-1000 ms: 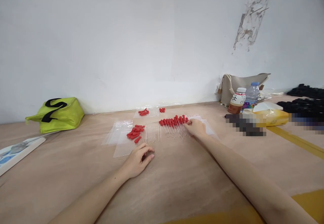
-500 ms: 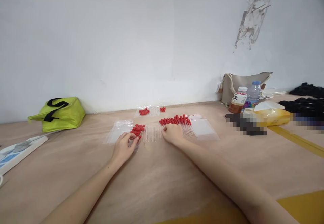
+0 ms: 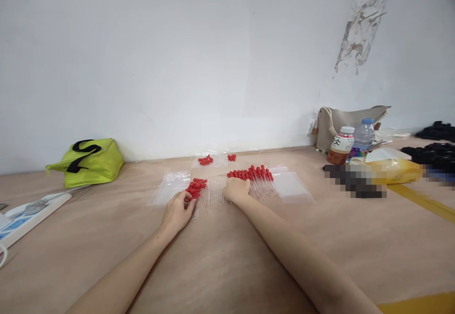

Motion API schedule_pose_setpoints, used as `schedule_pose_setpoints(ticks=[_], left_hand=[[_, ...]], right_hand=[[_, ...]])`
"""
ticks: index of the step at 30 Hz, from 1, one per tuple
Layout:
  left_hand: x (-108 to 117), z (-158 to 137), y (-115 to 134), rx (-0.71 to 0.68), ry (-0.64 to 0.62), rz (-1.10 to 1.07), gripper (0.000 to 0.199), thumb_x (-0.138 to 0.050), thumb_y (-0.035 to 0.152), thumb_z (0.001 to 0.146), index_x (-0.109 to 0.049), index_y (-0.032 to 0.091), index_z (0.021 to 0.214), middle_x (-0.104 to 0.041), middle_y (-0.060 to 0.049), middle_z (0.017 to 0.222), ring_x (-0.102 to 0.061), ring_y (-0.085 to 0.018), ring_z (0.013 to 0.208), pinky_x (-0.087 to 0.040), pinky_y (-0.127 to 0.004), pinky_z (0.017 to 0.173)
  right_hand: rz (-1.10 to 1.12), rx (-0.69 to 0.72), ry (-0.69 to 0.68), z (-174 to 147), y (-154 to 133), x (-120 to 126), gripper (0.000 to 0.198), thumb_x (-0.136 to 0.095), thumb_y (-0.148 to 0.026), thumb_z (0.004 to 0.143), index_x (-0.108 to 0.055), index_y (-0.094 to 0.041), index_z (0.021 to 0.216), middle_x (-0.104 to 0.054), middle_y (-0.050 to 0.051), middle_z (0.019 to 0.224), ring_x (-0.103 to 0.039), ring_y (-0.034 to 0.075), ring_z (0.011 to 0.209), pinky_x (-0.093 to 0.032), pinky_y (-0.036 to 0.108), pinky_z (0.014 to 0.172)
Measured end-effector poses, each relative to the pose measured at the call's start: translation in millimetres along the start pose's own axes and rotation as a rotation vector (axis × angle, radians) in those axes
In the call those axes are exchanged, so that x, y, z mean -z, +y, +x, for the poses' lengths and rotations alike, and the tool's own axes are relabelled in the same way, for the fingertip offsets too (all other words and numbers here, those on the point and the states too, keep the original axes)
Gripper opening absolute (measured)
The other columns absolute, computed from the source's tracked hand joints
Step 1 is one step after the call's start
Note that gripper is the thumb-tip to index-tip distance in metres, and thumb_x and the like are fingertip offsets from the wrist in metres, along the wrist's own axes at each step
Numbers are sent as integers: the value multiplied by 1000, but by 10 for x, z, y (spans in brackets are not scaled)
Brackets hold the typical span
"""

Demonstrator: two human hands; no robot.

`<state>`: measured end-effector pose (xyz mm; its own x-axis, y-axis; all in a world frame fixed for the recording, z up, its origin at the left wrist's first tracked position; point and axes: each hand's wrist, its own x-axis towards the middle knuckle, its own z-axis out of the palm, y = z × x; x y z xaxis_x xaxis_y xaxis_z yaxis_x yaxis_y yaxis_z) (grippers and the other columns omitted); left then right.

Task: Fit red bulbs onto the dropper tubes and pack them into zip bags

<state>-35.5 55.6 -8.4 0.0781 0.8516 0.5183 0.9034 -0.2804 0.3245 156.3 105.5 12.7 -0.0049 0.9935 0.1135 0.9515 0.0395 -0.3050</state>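
Note:
My left hand is at the near edge of a small heap of red rubber bulbs, thumb and fingers closed on one bulb. Thin clear dropper tubes lie side by side between my two hands. At the right end of that row is my right hand, its fingers curled over the tubes; what they pinch is hidden. Beyond and to the right of it lie several droppers in a row, red bulbs on their far ends.
Clear zip bags lie left and right. Near the wall sits a transparent bag with more red bulbs and tubes. Farther out are a lime bag, a power strip, a brown drink bottle, a water bottle and a tissue pack.
The view has shifted slightly. My right hand has moved a little left along the tubes. My left hand has drawn slightly back toward me at the bulb heap.

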Motion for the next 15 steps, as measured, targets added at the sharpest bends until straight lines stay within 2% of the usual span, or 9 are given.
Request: schedule_pose_setpoints(ticks=[4,7,11,15], left_hand=[[61,-65,109,6,43,-142,12,-45,30,80,-47,19,76,-55,0,72,-54,-14,60,-40,-24,54],[80,-185,300,-60,-50,-286,9,-44,27,81,-48,19,82,-55,0,72,-54,-14,64,-40,-21,51],[72,-362,563,-243,-270,-343,20,-44,20,82,-53,20,99,-55,-1,79,-53,-14,68,-43,-24,61],[40,-427,673,-336,-331,-316,21,-44,21,83,-61,20,95,-54,-5,88,-52,-16,80,-41,-27,73]], right_hand=[[-2,45,18,-98,73,121,23,-44,-23,77,-63,-11,81,-64,17,88,-59,26,84,-31,38,75],[12,137,102,-279,280,223,27,-35,-24,83,-56,-9,91,-62,18,93,-57,26,87,-33,35,72],[159,422,215,-565,659,180,21,-30,-21,87,-50,-13,92,-63,10,82,-57,20,74,-36,32,70],[252,640,300,-760,884,48,24,-35,-20,87,-47,-15,107,-62,10,94,-55,19,83,-37,33,75]])
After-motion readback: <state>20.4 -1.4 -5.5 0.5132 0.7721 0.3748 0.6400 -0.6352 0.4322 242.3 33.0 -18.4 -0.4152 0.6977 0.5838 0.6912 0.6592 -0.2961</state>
